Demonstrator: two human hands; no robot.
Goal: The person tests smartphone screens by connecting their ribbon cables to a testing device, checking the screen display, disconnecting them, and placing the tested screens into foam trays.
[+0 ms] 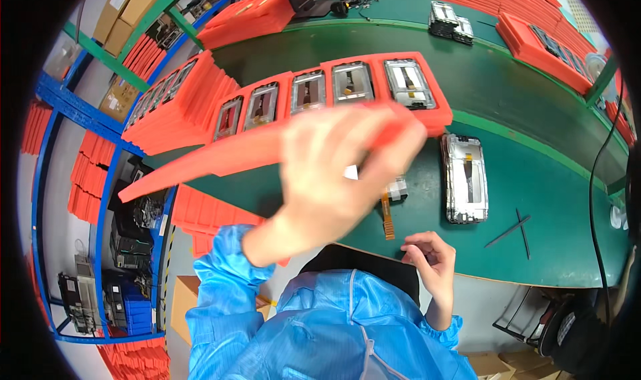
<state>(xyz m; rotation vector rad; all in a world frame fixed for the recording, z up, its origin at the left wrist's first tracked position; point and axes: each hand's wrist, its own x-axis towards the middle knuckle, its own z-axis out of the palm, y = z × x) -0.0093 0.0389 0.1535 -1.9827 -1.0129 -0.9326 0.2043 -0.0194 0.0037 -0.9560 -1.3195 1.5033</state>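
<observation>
A red foam tray [227, 156], held raised and tilted by a person, hangs across the near edge of the loaded tray [441, 111], the reference point here; whether the two touch cannot be told. The left hand [320, 173], blurred, is closed on the raised tray toward its right end, the fingers bent over the foam; the exact thumb contact is unclear. The right hand [431, 260] is half open, fingers loosely curled and bare, on the near side of the loaded tray by the bench edge. The loaded tray carries a row of five phone frames [410, 83], any marks on them too small to read. Just nearer than its right end, partly behind the left hand, lies a small metal part [398, 190] with an orange ribbon cable [388, 220]. To its near right stands a pile of phone frames [465, 180] on the green bench [561, 246], and beyond that lie two crossed dark sticks [507, 232]. To its left rises a stack of filled red trays [190, 123]; on its near left is a pile of red foam [207, 210]. Farthest out, upper left of it, a carton [115, 36] bears a white label [117, 0], its print illegible.
</observation>
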